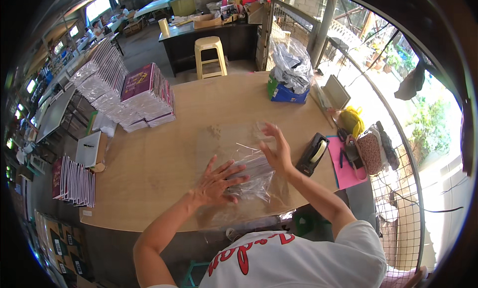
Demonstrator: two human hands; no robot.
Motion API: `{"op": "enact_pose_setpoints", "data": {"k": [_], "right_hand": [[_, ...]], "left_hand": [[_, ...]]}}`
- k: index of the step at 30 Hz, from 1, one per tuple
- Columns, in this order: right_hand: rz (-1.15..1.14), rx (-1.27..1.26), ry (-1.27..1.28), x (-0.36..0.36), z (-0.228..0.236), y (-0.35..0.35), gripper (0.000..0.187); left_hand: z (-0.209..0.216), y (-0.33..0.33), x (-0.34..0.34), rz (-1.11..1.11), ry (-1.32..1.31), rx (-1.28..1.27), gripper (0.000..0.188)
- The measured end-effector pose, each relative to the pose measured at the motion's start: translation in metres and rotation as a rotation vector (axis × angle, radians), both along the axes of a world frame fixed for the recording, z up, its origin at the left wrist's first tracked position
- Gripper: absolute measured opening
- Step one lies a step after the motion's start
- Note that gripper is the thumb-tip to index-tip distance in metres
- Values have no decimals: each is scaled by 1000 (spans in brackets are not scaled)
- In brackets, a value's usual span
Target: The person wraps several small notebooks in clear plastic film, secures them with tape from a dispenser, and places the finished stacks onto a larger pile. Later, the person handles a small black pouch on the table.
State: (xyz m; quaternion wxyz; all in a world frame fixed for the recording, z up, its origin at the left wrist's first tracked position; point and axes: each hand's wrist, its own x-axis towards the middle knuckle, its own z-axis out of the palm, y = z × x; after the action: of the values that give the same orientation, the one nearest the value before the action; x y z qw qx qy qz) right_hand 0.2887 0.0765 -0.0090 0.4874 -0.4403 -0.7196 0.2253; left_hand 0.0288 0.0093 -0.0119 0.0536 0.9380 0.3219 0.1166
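Crinkled clear plastic bags or sheets lie on the tan table between my hands. My left hand is laid over their left side, palm down, with the fingers spread. At their upper right, my right hand is raised a little, fingers apart and curved, its lower edge near the plastic. Neither hand visibly grips anything. A black tape dispenser with a roll of tape stands just right of my right hand.
Tall stacks of purple-covered books fill the table's far left. Another book stack and a white tray sit at the left edge. A blue-green box of crumpled plastic stands far right. Near the right edge are a pink folder and yellow twine.
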Motion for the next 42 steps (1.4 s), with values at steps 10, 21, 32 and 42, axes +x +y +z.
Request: {"op": "enact_pose_setpoints", "data": {"k": [10, 21, 32, 42], "right_hand": [[-805, -717, 457, 192, -103, -67, 24], [-875, -944, 1513, 98, -133, -82, 27], [308, -471, 152, 24, 37, -40, 110], [164, -294, -649, -32, 56, -12, 119]], "left_hand": [[-6, 8, 3, 11, 64, 42, 90], [-3, 10, 0, 23, 72, 9, 88], [2, 13, 1, -27, 13, -65, 90], [-22, -14, 37, 256, 53, 364, 58]]}}
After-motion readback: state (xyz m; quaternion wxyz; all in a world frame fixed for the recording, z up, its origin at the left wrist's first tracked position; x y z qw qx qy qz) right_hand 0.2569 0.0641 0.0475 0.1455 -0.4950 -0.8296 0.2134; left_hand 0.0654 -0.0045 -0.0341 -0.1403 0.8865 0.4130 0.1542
